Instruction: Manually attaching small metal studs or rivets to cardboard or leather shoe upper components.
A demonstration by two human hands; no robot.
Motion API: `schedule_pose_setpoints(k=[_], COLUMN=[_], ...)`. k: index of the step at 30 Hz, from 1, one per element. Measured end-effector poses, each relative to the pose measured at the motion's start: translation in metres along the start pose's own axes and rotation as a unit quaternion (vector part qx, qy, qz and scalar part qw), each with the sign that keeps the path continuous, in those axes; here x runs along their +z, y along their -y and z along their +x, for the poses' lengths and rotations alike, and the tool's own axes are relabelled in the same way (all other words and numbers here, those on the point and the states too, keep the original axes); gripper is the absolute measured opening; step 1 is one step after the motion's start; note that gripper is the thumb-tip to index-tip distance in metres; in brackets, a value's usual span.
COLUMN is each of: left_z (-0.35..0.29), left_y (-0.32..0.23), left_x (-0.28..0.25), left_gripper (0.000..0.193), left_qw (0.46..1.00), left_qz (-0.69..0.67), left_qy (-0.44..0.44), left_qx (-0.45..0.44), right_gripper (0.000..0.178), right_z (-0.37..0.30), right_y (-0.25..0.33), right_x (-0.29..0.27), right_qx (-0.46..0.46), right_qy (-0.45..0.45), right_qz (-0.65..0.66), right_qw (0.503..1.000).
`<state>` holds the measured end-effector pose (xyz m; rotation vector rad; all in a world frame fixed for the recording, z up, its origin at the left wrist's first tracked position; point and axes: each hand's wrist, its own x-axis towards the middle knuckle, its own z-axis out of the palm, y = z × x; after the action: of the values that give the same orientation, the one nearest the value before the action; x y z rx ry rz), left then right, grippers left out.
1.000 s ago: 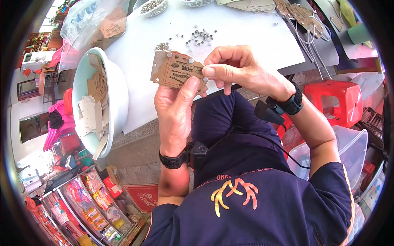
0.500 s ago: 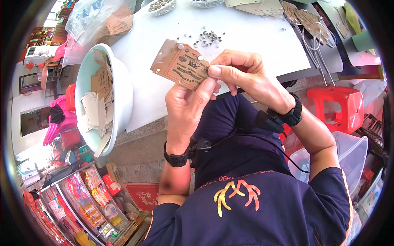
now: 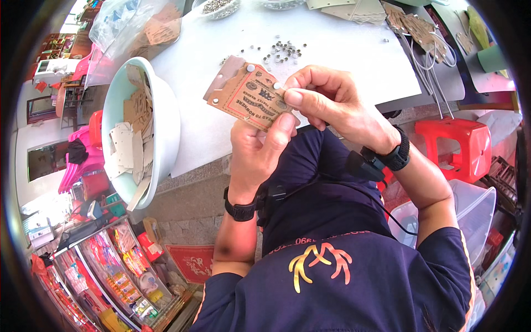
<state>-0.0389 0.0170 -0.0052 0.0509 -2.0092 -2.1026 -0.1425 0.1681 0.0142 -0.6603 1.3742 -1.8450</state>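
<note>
My left hand (image 3: 255, 152) pinches the lower edge of a brown printed leather-like tag (image 3: 243, 103) between thumb and fingers, holding it tilted above the white table. Small round metal studs (image 3: 250, 67) sit along the tag's upper edge, and a paler strip shows at its left end. My right hand (image 3: 332, 99) is closed at the tag's right end, thumb against forefinger; the fingers cover that corner, and I cannot make out whether a stud is between them. Beyond the tag lie loose small metal studs (image 3: 285, 52), scattered on the white sheet (image 3: 343, 55).
Left of my hands stands a pale blue basin (image 3: 167, 149) holding many brown and beige tags. Clear tubs of metal pieces (image 3: 220, 8) and stacked beige sheets (image 3: 354, 10) line the far side. More tags (image 3: 420, 30) with white cords lie far right, above a red stool (image 3: 456, 146).
The tag has turned slightly and come a little closer, and more of its right side shows. My left hand has shifted slightly right and up; my right hand remains at the tag's right end.
</note>
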Motion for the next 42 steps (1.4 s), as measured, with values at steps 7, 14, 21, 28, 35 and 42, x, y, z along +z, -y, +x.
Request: schedule_pose_setpoints(k=[7,14,21,28,35,42], left_z=[0.001,0.007,0.008,0.009,0.007,0.008], left_y=[0.002,0.000,0.011,0.012,0.007,0.004], left_x=[0.002,0.003,-0.001,0.001,0.003,0.002], left_gripper=[0.015,0.021,0.012,0.016,0.020,0.029], left_qw=[0.999,0.998,0.999,0.997,0.997,0.992], left_qz=[0.034,0.049,0.022,0.038,0.065,0.103], left_qy=[0.017,0.032,0.031,0.020,0.022,0.035], left_qx=[0.022,0.020,0.032,0.063,0.046,0.068], right_gripper=[0.022,0.019,0.025,0.024,0.024,0.026], right_z=[0.000,0.001,0.002,0.003,0.003,0.004], right_y=[-0.007,-0.007,-0.011,-0.015,-0.015,-0.015], right_x=[-0.001,-0.001,0.004,0.005,0.004,0.002], right_qx=[-0.002,0.000,0.004,0.005,0.003,0.013], right_qy=[-0.015,-0.005,-0.034,-0.035,-0.031,-0.022], right_qz=[-0.005,0.018,0.010,0.001,-0.009,0.021], right_qw=[1.000,1.000,0.999,0.999,0.999,0.999])
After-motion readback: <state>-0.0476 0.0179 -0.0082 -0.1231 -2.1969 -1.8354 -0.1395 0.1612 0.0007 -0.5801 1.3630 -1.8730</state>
